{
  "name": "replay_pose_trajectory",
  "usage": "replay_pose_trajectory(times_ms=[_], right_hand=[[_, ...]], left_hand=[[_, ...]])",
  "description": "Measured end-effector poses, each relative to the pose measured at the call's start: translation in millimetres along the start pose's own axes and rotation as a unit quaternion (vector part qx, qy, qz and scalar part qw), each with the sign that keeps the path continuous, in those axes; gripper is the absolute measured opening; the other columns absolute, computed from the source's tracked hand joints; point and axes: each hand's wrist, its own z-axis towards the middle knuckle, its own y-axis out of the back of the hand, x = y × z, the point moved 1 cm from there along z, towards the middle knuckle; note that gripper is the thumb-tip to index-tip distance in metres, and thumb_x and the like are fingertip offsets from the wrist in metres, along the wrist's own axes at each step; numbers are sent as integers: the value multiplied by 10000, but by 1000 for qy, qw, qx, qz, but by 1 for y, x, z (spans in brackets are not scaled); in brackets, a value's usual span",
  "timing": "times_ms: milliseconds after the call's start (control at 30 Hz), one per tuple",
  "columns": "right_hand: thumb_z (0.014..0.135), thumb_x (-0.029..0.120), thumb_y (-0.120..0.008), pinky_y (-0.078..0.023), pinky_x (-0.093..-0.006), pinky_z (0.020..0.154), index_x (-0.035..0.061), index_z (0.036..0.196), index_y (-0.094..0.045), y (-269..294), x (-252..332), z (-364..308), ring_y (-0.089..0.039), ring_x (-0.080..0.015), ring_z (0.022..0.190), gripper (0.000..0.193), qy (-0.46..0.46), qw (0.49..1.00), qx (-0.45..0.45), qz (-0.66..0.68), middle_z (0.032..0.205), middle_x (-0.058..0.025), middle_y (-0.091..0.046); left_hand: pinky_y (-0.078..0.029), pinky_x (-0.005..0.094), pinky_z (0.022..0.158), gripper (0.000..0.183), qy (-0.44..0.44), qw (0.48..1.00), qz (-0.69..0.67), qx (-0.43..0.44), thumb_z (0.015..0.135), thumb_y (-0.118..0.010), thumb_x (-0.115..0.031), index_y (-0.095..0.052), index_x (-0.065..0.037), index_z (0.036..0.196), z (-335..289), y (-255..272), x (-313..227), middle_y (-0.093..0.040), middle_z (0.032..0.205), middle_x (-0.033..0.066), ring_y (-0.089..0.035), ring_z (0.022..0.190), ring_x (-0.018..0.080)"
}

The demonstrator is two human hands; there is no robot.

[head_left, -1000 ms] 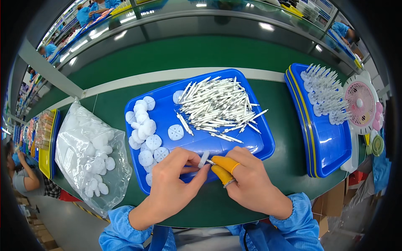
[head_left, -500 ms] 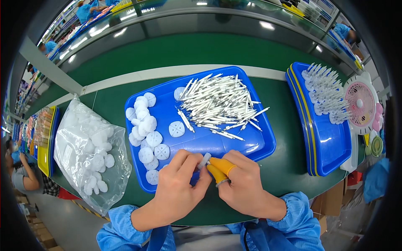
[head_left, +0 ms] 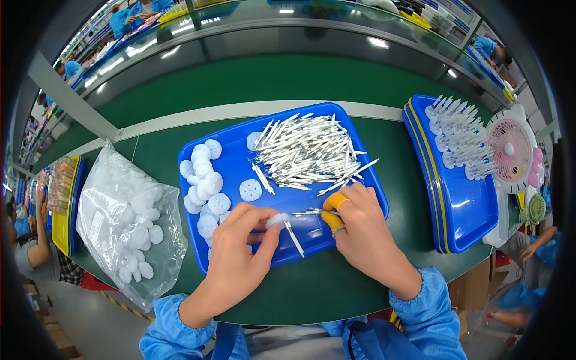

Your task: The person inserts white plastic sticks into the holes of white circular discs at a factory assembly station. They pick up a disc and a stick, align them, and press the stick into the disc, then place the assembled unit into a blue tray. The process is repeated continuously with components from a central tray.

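Note:
Pinched in my left hand (head_left: 240, 261) is a white round plastic disc (head_left: 276, 221), seen nearly edge-on. From it a thin white stick (head_left: 294, 241) slants down toward me over the blue tray (head_left: 387, 207). My right hand (head_left: 371, 237), with yellow finger cots on thumb and forefinger, is closed on slim white-and-grey sticks (head_left: 309, 212) that point left at the disc. How many it grips I cannot make out. Beyond both hands lies a heap of white sticks (head_left: 309, 150). Loose discs (head_left: 207, 186) cover the tray's left side, and a single disc (head_left: 250, 190) with small holes lies near the middle.
A clear plastic bag (head_left: 129, 216) of discs lies left of the tray. At right are stacked blue and yellow trays (head_left: 462, 216), the top one bearing assembled disc-and-stick pieces (head_left: 459, 141), beside a pink-and-white fan (head_left: 510, 150). Other people work around the benches.
My hands, close together before, have moved apart. The right went up and right and now shows sticks in its fingers; the left shifted slightly left, and a stick now shows at its disc.

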Motion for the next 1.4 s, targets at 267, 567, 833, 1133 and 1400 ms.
replay_pose_trajectory(times_ms=[267,567,833,1133,1400], right_hand=[[681,-74,-692,-477,-452,859,-102,1139,-722,12,19,-13,-567,-365,971,459,58,977,103,176,1077,-178,-599],[657,-97,-722,-479,-457,880,-116,1110,-716,10,12,-11,-568,-362,983,453,55,984,98,140,1065,-170,-589],[655,-80,-755,-474,-443,855,-106,1112,-721,10,16,-10,-574,-347,983,459,64,987,92,118,1055,-158,-595],[661,-76,-752,-482,-463,853,-105,1002,-715,0,23,-11,-584,-354,966,344,70,987,61,128,1021,-166,-611],[625,-85,-711,-491,-463,724,-109,922,-704,-7,31,-19,-586,-359,846,298,48,982,-14,184,905,-172,-597]], left_hand=[[-658,343,744,174,-30,999,-7,26,923,-742,36,-725,21,1096,-1,-2,-1,-672,1003,129,-723,882,221],[-655,313,748,192,-62,997,30,29,918,-740,57,-714,24,1106,-2,-3,-2,-676,1021,110,-732,889,177],[-669,308,764,155,-45,998,34,13,909,-765,55,-693,55,1046,-2,-5,-3,-721,985,108,-763,880,155],[-673,335,749,144,-60,997,50,20,887,-771,49,-693,42,1008,-4,-8,-4,-714,959,127,-759,844,204],[-603,362,637,180,-124,989,85,-8,846,-765,37,-682,26,1006,-10,-10,-2,-643,886,145,-727,735,275]])
